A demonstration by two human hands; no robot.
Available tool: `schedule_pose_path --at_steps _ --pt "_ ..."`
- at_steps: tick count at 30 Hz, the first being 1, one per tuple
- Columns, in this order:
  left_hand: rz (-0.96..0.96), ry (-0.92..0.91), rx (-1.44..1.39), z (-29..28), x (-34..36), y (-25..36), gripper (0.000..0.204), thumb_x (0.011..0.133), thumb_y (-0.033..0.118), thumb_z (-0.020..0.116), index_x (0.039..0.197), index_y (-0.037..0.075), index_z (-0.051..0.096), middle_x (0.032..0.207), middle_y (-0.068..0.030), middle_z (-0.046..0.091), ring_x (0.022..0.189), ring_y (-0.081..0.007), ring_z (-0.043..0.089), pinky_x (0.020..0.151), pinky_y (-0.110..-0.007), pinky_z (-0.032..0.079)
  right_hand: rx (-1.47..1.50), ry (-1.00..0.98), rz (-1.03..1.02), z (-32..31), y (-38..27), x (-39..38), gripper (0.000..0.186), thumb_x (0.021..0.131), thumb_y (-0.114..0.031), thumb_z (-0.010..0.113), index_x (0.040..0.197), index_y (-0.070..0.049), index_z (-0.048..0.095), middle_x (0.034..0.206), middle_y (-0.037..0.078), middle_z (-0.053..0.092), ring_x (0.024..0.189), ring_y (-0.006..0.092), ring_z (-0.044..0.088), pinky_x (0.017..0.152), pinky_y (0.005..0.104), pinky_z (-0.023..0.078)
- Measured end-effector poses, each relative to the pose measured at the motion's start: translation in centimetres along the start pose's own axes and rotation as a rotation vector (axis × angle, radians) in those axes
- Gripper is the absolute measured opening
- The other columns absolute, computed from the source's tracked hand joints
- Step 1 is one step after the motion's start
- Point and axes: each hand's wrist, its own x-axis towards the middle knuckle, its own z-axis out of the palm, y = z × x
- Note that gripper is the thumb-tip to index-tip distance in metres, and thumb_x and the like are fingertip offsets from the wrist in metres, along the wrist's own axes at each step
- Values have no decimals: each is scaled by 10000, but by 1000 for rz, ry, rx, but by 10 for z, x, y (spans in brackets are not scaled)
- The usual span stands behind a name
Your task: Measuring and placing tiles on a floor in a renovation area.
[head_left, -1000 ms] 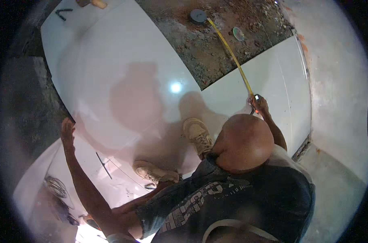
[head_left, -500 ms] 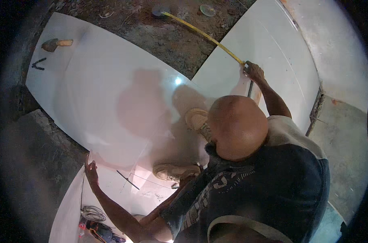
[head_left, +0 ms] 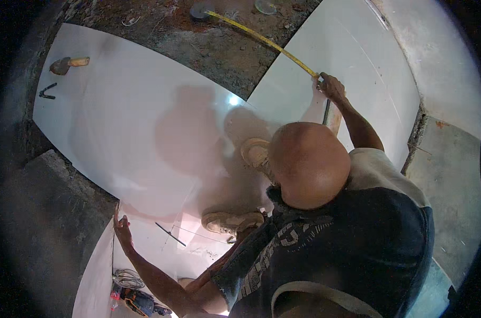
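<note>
Neither of my hands shows. Below me, a co-worker (head_left: 325, 233) in a dark shirt crouches on white slabs. Their right hand (head_left: 330, 87) is closed at one end of an extended yellow tape measure (head_left: 261, 38), near a slab corner. Its other end meets a round grey object (head_left: 199, 11) on the soil. With fingers partly spread, their left hand (head_left: 122, 225) touches or hovers by the outer corner of the large white slab (head_left: 129, 111); contact is unclear. A short dark rod (head_left: 170, 234) lies to the right of that hand.
On the slab's far left lie a trowel (head_left: 68, 64) with a wooden handle and a V-shaped black tool (head_left: 47, 91). Bare soil (head_left: 219, 58) borders the slabs. Coiled cable (head_left: 128, 278) and a dark tool (head_left: 137, 301) sit at the lower left.
The view shifts slightly, with the far-left things sitting a little lower and further left. The co-worker's hands stay at the same places on the slab edge and tape.
</note>
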Motion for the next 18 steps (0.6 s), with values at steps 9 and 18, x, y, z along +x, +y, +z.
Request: schedule_pose_path --at_steps 9,18 --pt "-49 90 3 -3 2 -29 599 870 331 577 1387 94 387 1130 -148 567 849 -225 561 828 -376 466 17 25 -3 -9 -4 -9 380 834 -332 579 1165 -148 546 960 133 645 915 321 622 747 457 487" --pt "-136 94 -63 -8 7 -48 654 833 356 656 1383 108 403 1103 -109 550 942 -204 540 779 -341 484 43 -4 35 -9 -2 -10 354 852 -378 548 1151 -188 540 990 138 631 919 334 619 747 470 486"
